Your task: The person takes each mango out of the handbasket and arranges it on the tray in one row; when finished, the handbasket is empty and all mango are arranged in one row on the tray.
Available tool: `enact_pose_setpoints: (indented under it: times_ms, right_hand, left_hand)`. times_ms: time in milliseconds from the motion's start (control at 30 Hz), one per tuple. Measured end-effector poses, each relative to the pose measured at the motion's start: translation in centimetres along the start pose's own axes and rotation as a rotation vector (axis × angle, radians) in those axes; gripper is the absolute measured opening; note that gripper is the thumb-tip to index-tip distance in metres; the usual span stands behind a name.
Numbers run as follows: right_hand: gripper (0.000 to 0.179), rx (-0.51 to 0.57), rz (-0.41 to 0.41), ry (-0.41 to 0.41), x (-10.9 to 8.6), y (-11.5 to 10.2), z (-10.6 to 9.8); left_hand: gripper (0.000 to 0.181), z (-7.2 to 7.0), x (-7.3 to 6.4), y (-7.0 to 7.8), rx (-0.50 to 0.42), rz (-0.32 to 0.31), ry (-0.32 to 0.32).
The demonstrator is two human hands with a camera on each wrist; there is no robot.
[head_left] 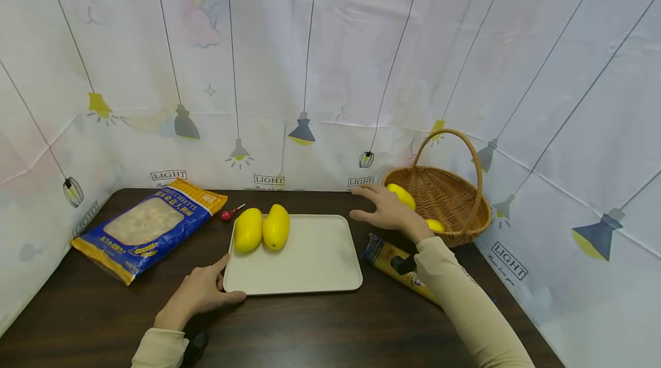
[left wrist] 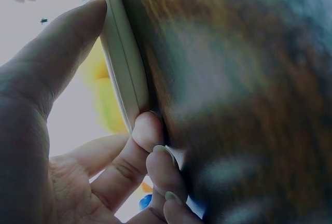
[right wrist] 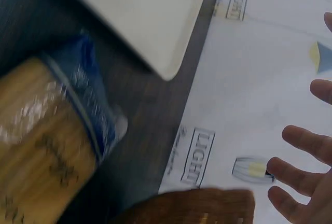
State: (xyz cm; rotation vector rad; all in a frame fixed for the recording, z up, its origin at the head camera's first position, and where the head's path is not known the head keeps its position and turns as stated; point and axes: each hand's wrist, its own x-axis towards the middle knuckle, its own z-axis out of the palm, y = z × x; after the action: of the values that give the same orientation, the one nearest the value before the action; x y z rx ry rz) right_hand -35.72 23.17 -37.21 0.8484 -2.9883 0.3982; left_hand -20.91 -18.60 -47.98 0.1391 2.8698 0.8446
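Note:
My left hand (head_left: 198,292) grips the near left corner of a cream tray (head_left: 320,253), thumb on the front side and fingers at the left side. In the left wrist view, the thumb (left wrist: 62,47) and curled fingertips lie along the tray rim (left wrist: 122,53). Two yellow mangoes (head_left: 249,230) sit side by side on the tray's left part. My right hand (head_left: 389,210) is held above the table beside a wicker basket (head_left: 444,198), its fingers (right wrist: 306,143) spread and holding nothing. A mango (head_left: 401,196) shows in the basket behind this hand, and part of another yellow fruit (head_left: 435,225) shows lower down.
A blue and yellow pasta bag (head_left: 150,227) lies left of the tray, with a red lollipop (head_left: 227,215) between them. Under my right forearm is a long spaghetti packet (head_left: 397,262). Patterned cloth (head_left: 330,69) stands behind the dark table (head_left: 310,328).

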Motion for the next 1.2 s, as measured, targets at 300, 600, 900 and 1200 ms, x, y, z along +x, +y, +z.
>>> enact_pose_setpoints:
  times_ms: [300, 600, 900, 1200]
  right_hand:
    - [0.075, 0.070, 0.143, 0.007, -2.2, 4.4, -1.8]
    - [0.081, 0.062, 0.255, 0.012, -3.7, 8.1, -2.2]
    - [0.087, 0.068, 0.352, -0.068, -5.0, 9.9, -2.4]
    - [0.090, 0.049, 0.396, -0.123, -5.4, 10.4, -2.5]
  left_hand:
    - [0.106, 0.1, 0.1, -0.1, -0.016, -0.024, -0.002]
    - [0.107, -0.1, 0.1, 0.0, -0.005, -0.025, -0.015]
    - [0.108, -0.1, 0.2, 0.1, 0.000, -0.033, -0.019]
    - [0.107, -0.1, 0.1, 0.1, -0.002, -0.025, -0.021]
